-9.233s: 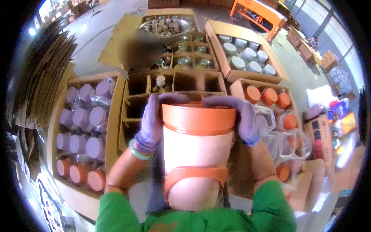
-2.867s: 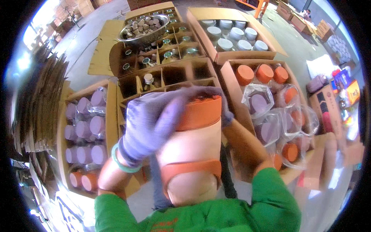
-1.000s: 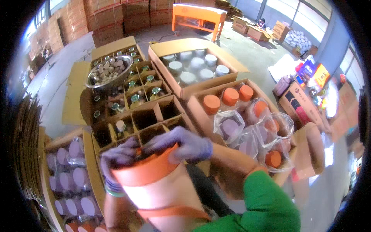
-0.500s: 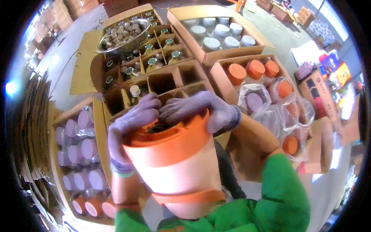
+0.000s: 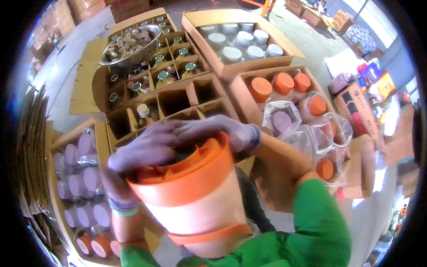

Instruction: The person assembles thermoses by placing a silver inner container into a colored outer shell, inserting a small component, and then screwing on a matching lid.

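My left hand (image 5: 144,144) and my right hand (image 5: 222,130), both in purple gloves, meet above the divided carton. Their fingers are curled together and overlap. Whatever they close on is hidden, and the left hand is slightly blurred. Directly below them a large orange-and-white, bucket-like thing (image 5: 191,209) stands against my body. Its orange rim has ribs inside and covers part of both hands. Just beyond my left hand, a corked bottle (image 5: 143,112) stands in a compartment of the cardboard carton (image 5: 218,89).
A steel bowl of corks (image 5: 130,44) rests on a carton of bottles at the back left. Grey-lidded jars fill an open box (image 5: 249,66) farther right. Orange- and purple-topped containers fill boxes at the right (image 5: 240,89) and left (image 5: 103,147). Flattened cardboard (image 5: 33,151) is stacked far left.
The whole view has shifted, so the boxes sit a little farther left. My left hand has moved inward and its fingers now overlap my right hand's fingers more closely.
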`<state>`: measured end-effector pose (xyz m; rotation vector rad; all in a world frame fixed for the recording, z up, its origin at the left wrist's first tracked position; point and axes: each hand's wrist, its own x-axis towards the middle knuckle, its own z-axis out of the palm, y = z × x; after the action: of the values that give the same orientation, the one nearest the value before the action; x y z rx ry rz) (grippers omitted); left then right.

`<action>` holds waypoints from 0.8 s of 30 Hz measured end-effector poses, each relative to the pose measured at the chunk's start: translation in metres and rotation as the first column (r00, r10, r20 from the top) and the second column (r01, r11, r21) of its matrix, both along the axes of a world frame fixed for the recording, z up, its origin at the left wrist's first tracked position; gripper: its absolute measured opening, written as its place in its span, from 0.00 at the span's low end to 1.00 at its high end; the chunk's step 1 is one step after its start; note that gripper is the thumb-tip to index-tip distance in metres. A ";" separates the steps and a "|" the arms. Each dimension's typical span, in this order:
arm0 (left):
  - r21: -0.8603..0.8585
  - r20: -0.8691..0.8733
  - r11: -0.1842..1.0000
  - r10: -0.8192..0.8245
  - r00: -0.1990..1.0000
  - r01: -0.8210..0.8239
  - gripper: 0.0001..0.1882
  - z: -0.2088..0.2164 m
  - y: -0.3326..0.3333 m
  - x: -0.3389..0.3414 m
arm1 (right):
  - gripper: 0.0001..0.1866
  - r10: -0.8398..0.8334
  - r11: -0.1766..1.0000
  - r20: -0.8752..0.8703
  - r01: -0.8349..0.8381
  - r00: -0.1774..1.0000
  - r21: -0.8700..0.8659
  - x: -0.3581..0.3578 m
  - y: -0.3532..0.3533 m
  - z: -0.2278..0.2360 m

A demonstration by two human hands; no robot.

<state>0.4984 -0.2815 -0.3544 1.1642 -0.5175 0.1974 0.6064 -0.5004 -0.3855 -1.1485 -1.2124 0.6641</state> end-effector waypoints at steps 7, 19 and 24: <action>-0.305 -0.142 0.950 0.025 0.990 -0.068 0.24 -0.106 0.030 -0.002 | 0.24 -0.219 0.956 0.362 0.274 0.906 -0.106 -0.052 0.019 0.079; -0.340 0.110 0.928 -0.118 0.987 0.149 0.23 -0.033 -0.016 -0.003 | 0.23 0.132 0.930 0.044 -0.109 0.990 -0.351 -0.029 -0.006 0.111; -0.333 0.477 0.867 -0.184 0.859 0.370 0.20 0.005 -0.005 -0.036 | 0.17 0.555 0.819 0.203 -0.488 0.807 -0.303 -0.055 0.047 0.152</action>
<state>0.4620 -0.2864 -0.3495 0.6067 -0.9849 0.2964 0.5516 -0.4539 -0.2337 -1.1290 -1.7685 1.1180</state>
